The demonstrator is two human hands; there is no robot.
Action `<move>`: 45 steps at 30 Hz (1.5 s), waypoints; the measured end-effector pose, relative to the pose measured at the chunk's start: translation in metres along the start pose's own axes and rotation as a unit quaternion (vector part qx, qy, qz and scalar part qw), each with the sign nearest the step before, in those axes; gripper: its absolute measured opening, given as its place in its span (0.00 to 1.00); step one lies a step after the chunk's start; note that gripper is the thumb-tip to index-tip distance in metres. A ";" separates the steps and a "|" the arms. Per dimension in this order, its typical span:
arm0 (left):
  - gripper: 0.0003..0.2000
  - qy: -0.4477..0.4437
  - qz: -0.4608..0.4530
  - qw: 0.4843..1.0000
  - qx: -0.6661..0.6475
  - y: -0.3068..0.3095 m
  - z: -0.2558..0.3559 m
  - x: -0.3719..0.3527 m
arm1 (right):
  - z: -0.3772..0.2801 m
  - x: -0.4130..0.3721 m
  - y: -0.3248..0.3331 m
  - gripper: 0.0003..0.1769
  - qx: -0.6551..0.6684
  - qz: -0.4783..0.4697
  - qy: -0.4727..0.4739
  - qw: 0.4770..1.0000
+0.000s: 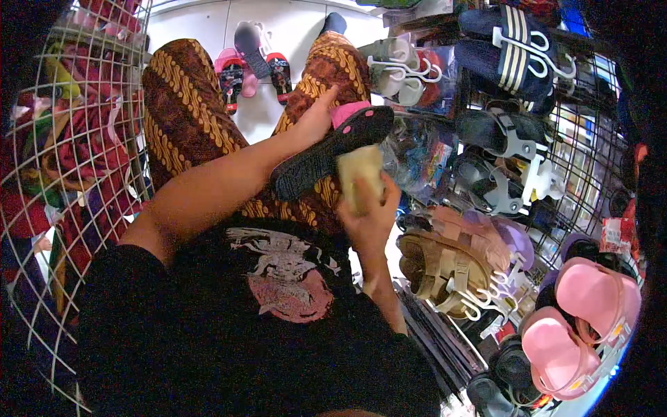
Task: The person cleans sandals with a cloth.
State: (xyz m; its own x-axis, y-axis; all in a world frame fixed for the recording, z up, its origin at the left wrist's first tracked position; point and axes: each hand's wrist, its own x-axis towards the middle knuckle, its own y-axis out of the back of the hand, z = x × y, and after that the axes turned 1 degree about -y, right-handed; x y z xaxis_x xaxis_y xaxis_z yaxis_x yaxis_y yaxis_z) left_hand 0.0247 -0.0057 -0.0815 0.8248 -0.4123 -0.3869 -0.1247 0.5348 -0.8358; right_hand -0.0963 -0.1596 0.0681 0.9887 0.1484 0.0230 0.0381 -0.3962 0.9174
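Observation:
My left hand (316, 127) is closed around a flip-flop (326, 153) with a black sole and a pink strap, tilted above my lap with its underside toward me. Two pink plug ends show near one end of the sole. In my right hand (372, 212) is a pale yellow sponge-like block (360, 175), slightly blurred. The block lies close against the sole's edge; whether it touches cannot be made out. Some fingers of my left hand are hidden behind the flip-flop.
Pink, grey and red-black sandals (253, 59) lie on the white tiled floor (299, 28) past my knees. On my right, a wire rack holds navy striped slides (514, 52), brown sandals (445, 267) and pink clogs (559, 347). Wire mesh (76, 139) stands on my left.

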 end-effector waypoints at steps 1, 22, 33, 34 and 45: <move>0.28 0.039 0.006 0.999 -0.017 -0.011 0.012 -0.010 | 0.017 0.004 -0.009 0.27 0.005 0.039 -0.068 0.997; 0.32 0.024 0.055 0.998 -0.008 -0.068 0.048 -0.051 | 0.034 0.005 -0.014 0.29 0.006 0.068 -0.130 0.989; 0.24 -0.043 -0.144 0.971 -0.188 -0.036 0.035 -0.038 | -0.006 0.006 0.046 0.26 0.032 -0.076 -0.055 0.995; 0.24 -0.020 -0.121 0.970 -0.210 -0.040 0.038 -0.039 | -0.011 0.006 0.049 0.26 0.029 -0.063 -0.055 0.996; 0.41 -0.072 -0.058 0.989 -0.112 -0.052 0.124 -0.063 | -0.004 0.010 0.030 0.33 0.074 -0.082 -0.060 0.992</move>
State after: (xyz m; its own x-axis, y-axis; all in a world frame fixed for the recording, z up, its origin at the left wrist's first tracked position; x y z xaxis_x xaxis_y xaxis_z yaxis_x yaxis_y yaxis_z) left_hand 0.0475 0.0842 0.0349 0.9084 -0.3439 -0.2378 -0.1308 0.3065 -0.9428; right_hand -0.0859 -0.1658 0.0972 0.9772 0.1168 -0.1774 0.2123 -0.5064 0.8357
